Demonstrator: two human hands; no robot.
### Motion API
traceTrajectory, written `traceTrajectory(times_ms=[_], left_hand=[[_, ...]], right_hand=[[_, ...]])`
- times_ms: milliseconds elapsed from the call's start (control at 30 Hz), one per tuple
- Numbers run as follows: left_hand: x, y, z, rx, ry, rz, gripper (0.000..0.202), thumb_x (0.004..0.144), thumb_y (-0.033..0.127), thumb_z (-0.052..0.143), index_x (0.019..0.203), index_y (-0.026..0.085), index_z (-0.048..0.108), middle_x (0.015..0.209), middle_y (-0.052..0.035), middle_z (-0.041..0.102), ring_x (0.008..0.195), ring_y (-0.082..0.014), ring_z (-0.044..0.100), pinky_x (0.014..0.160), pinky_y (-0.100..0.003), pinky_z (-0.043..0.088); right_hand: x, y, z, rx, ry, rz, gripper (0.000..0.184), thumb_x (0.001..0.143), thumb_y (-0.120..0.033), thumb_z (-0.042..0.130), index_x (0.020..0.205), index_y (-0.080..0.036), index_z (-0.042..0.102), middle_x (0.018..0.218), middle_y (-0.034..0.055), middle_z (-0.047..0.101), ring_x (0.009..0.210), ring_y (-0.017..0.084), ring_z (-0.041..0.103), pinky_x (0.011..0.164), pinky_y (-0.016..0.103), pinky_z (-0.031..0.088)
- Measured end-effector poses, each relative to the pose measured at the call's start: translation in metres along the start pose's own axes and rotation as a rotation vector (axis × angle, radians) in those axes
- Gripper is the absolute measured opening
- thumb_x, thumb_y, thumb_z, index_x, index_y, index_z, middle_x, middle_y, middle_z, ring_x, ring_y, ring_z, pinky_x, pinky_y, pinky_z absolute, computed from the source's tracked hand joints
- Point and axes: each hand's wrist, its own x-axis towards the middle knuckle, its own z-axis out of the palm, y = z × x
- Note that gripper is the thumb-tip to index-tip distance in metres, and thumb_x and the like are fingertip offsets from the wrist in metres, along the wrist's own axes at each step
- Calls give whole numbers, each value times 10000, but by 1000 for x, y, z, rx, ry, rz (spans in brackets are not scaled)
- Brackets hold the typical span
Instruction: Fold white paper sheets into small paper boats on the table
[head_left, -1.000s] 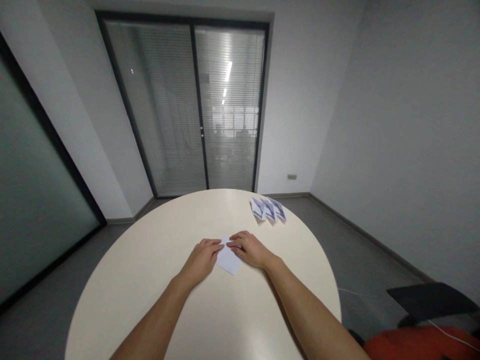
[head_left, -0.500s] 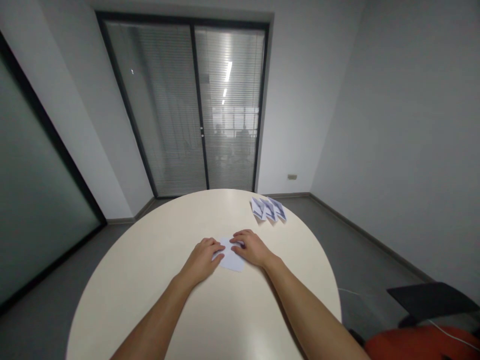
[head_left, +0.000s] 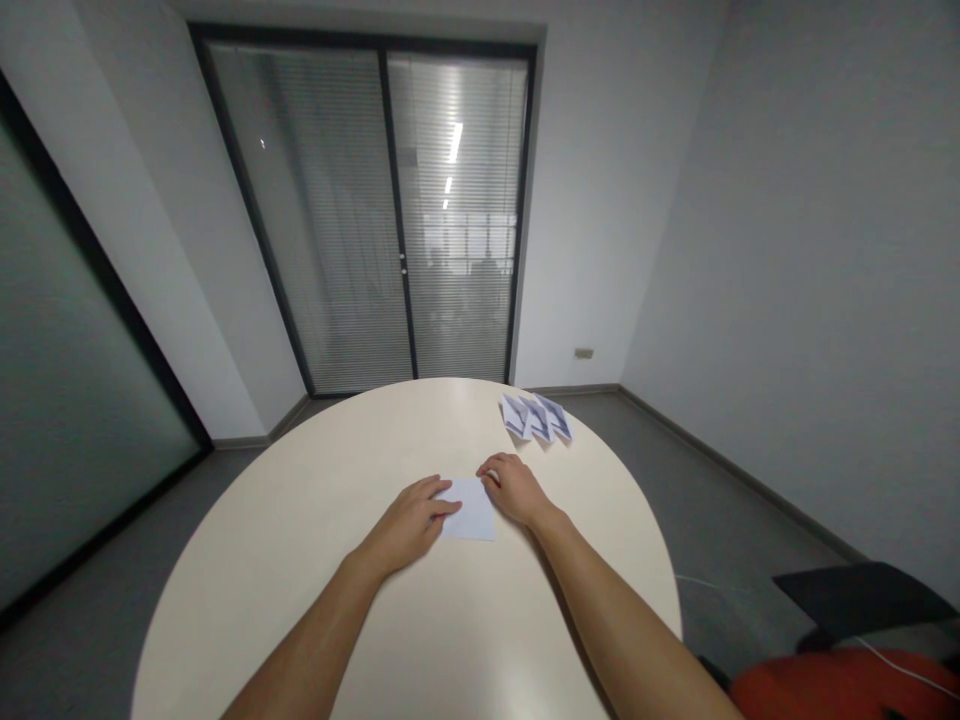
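A small white sheet of paper (head_left: 474,512) lies flat on the round table, between my two hands. My left hand (head_left: 411,520) rests over its left edge, with fingers stretched out and thumb lying on the sheet. At the upper right corner of the sheet, my right hand (head_left: 514,489) has its fingers curled together in a pinch on the paper's edge. The fingers partly hide that corner.
Three folded paper pieces (head_left: 535,418) stand in a row near the table's far right edge. The cream round table (head_left: 315,490) spreads around my arms. A red and black chair (head_left: 847,680) is on the right, with a thin cable.
My right hand has moved to the right, off the middle of the sheet to its upper right corner. The paper has turned slightly and more of it shows. My left hand has barely shifted.
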Motion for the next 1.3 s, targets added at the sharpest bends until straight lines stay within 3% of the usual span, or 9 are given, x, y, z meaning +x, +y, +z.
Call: traceTrajectory(times_ms=[200, 500, 733, 1067, 1300], left_hand=[[-1, 1, -5, -16, -45, 25, 400, 947, 204, 518, 1293, 301, 695, 1460, -65, 584, 1309, -241, 567, 1134, -405, 428], [-2, 4, -6, -13, -29, 35, 378, 980, 248, 499, 1300, 316, 688, 1448, -67, 588, 1316, -241, 550, 1136, -416, 426], [-3, 2, -5, -37, -49, 23, 377, 987, 258, 490, 1302, 331, 684, 1479, -57, 563, 1360, -244, 514, 1163, -434, 398], [-2, 0, -8, -118, -85, -21, 292, 937, 262, 569, 1144, 296, 772, 1458, -45, 591, 1404, -255, 487, 1147, -419, 414], [-3, -1, -8, -115, -75, -17, 292, 962, 290, 543, 1147, 323, 767, 1402, -16, 640, 1345, -230, 543, 1119, -400, 440]], right_hand=[[-1, -5, -3, -14, -3, 26, 125, 896, -263, 641, 956, -194, 726, 996, 81, 695, 995, 220, 599, 882, 310, 412], [-2, -10, -5, -48, 31, 84, 122, 858, -297, 706, 850, -175, 696, 945, 78, 673, 879, 199, 586, 788, 299, 404], [-2, -9, -4, -45, 25, 81, 100, 867, -275, 690, 857, -176, 695, 956, 78, 671, 888, 200, 586, 776, 299, 397], [-2, -6, -2, -39, 24, 76, 97, 862, -276, 697, 868, -179, 690, 963, 74, 669, 896, 199, 580, 796, 302, 391], [-2, -4, 0, -33, 23, 76, 134, 853, -308, 705, 874, -176, 691, 973, 79, 672, 905, 205, 586, 795, 306, 393]])
